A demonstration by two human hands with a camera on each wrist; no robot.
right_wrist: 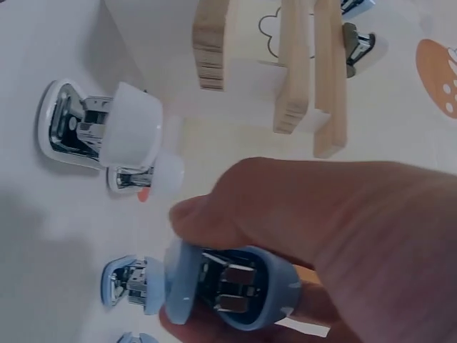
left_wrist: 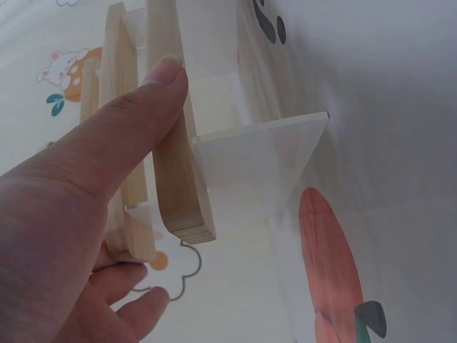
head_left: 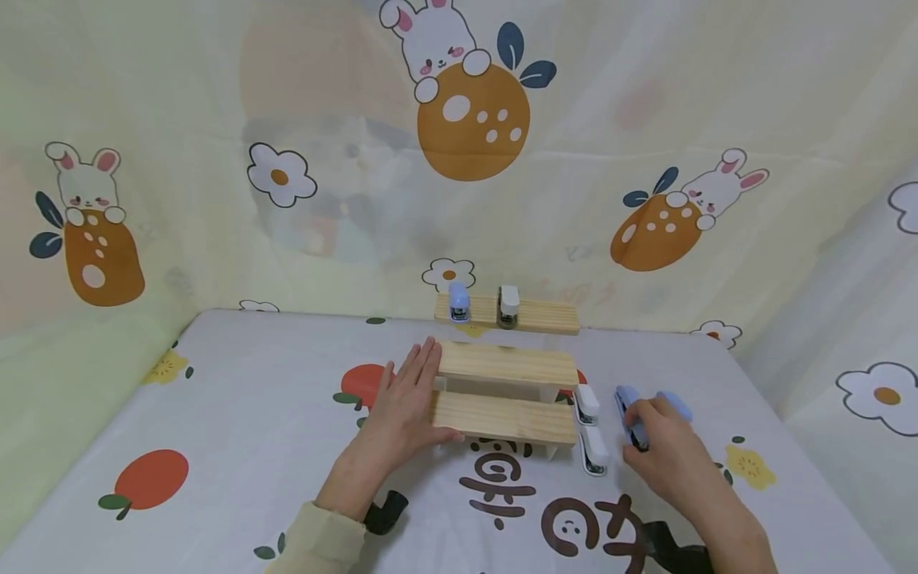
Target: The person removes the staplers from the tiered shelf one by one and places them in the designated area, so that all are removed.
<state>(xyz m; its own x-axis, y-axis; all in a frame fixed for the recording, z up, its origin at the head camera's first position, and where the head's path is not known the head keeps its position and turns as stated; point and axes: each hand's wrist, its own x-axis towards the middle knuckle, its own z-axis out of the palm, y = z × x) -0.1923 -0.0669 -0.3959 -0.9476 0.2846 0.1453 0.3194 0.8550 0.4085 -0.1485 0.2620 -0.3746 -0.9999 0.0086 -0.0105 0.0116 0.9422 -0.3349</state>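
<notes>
A tiered rack of pale wooden boards (head_left: pixel 505 418) on white supports stands mid-table. My left hand (head_left: pixel 403 410) lies along its left end, fingers stretched toward the middle board. In the left wrist view its thumb (left_wrist: pixel 136 114) presses the front board's face. To the right of the rack, my right hand (head_left: pixel 667 442) grips a blue stapler (right_wrist: pixel 285 289) between thumb and fingers, with its metal inside facing the wrist camera. Another blue stapler (head_left: pixel 676 405) is just beyond this hand. Two white staplers (head_left: pixel 586 402) stand in a row beside the rack's right end.
On the back board (head_left: pixel 545 316) stand a blue stapler (head_left: pixel 459 303) and a white-topped stapler (head_left: pixel 508 305). A white cloth with printed fruit covers the table (head_left: pixel 251 399). Printed fabric (head_left: pixel 344 80) hangs close behind and at both sides.
</notes>
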